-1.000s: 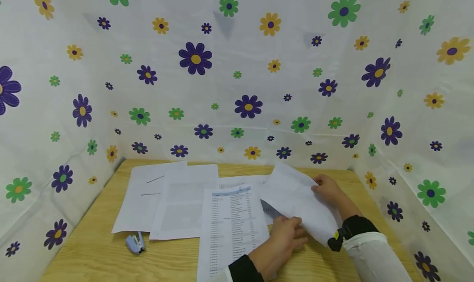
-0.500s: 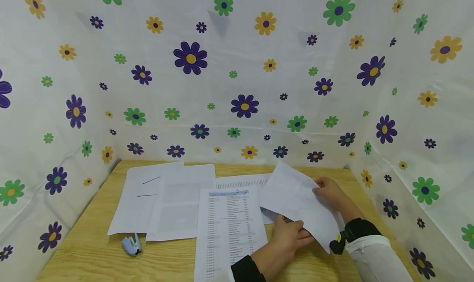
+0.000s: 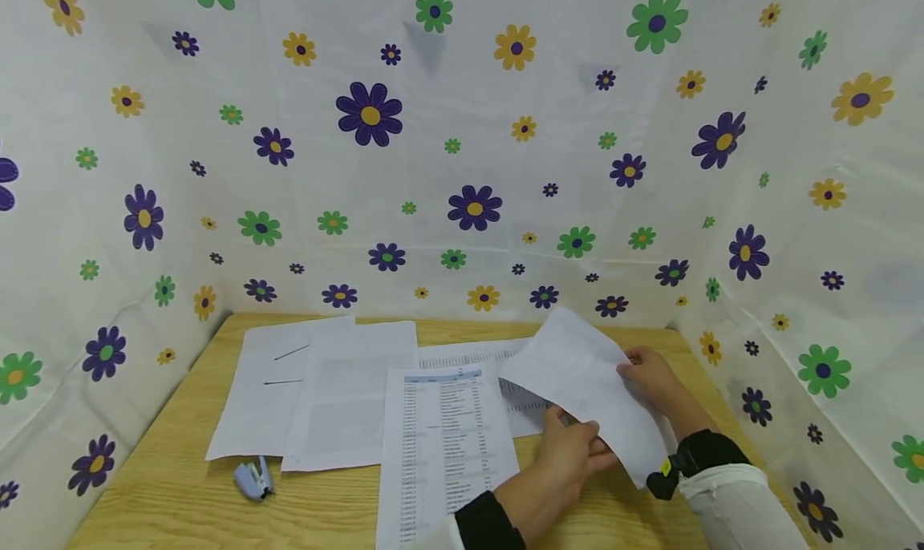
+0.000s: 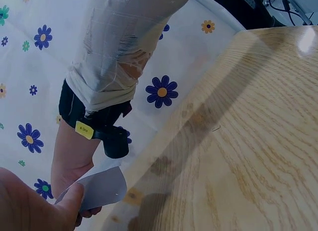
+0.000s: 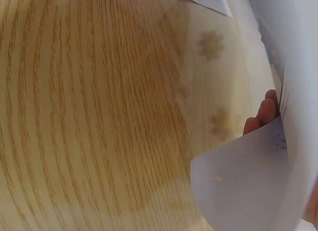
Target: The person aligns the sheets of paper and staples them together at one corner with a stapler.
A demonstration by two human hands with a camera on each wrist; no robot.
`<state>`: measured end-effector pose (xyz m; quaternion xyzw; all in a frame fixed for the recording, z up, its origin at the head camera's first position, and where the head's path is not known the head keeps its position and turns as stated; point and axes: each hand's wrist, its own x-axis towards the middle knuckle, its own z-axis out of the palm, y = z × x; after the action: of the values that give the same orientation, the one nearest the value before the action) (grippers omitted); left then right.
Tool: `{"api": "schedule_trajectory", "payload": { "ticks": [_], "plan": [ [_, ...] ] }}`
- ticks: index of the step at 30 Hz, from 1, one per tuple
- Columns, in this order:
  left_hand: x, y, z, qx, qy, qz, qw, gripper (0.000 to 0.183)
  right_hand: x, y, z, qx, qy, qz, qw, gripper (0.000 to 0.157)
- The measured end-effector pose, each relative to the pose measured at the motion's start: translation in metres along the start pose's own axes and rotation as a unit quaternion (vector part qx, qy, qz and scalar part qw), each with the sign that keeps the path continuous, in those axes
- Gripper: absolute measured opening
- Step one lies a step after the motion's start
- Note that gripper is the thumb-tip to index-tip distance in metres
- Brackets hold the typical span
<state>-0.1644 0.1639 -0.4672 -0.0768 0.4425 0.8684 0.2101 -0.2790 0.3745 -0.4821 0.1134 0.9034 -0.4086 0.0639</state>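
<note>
We are facing a white cloth backdrop with purple, green and yellow flowers, falling behind a pale wood-grain table. Over the table's right half we are holding a blank-faced white paper sheet, raised, tilted and bowing; single or stacked, we cannot tell. Flat beside it, a white sheet of printed columns with a blue header band is lying; at far left, a white sheet bearing two black lines. Our left hand is pinching the raised paper's lower edge; our right hand is pinching its right edge. A small pale-blue stapler is resting well apart, at left.

Risks, in our judgement: uneven pull could be creasing the bow; a loosened pinch could be letting layers, if any, slide askew.
</note>
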Motion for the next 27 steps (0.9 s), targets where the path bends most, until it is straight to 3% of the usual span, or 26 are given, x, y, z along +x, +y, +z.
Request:
{"api": "schedule_trajectory", "payload": {
  "ticks": [7, 14, 22, 27],
  "plan": [
    [0.003, 0.008, 0.002, 0.016, 0.004, 0.024, 0.9996, 0.058, -0.003, -0.009, 0.003, 0.056, 0.007, 0.021, 0.998, 0.053],
    [0.008, 0.016, -0.007, 0.039, 0.014, 0.049, 0.9979, 0.052, -0.003, -0.021, 0.014, 0.116, 0.003, 0.021, 0.993, 0.055],
    [0.011, 0.025, -0.024, 0.088, 0.015, 0.080, 0.9928, 0.055, -0.004, -0.031, 0.021, 0.102, -0.010, 0.010, 0.995, 0.058],
    [0.020, 0.037, -0.050, 0.148, 0.003, 0.082, 0.9856, 0.059, -0.003, -0.037, 0.021, 0.080, -0.024, 0.002, 0.997, 0.061]
  ]
}}
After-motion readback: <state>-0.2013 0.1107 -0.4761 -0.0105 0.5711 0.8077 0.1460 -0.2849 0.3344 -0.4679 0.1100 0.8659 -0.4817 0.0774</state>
